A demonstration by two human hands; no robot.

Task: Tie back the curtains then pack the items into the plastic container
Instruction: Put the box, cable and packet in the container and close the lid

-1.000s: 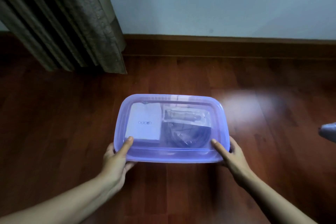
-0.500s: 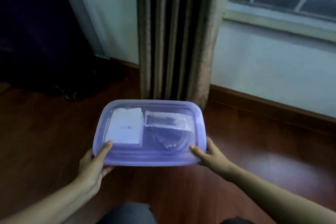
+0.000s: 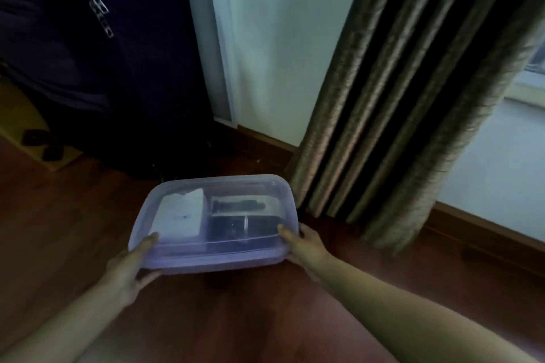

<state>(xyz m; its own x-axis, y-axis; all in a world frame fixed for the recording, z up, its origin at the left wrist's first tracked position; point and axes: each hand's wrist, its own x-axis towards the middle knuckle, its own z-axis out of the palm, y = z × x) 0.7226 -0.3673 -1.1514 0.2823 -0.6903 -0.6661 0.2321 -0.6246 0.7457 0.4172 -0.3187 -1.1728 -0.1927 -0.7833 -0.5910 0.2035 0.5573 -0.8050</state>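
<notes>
I hold a translucent purple plastic container [image 3: 224, 256] with its lid on, lifted above the wooden floor. My left hand [image 3: 129, 268] grips its near left corner, thumb on the lid. My right hand [image 3: 303, 244] grips the near right corner the same way. Through the lid I see a white box [image 3: 180, 216] on the left and dark items [image 3: 241, 224] in clear wrapping on the right. The gathered brown curtain [image 3: 398, 103] hangs in folds just behind and to the right of the container.
A large dark bag or garment [image 3: 97, 62] fills the upper left, against a pale wall and a white frame [image 3: 218, 38]. A brown skirting board [image 3: 477, 239] runs along the wall. A yellowish board [image 3: 20, 124] lies at the far left. Reddish wooden floor [image 3: 250, 318] spreads below.
The view has swung left and upward; the container has travelled with both hands from in front of the bare wall to the left of the curtain. Both grips are unchanged.
</notes>
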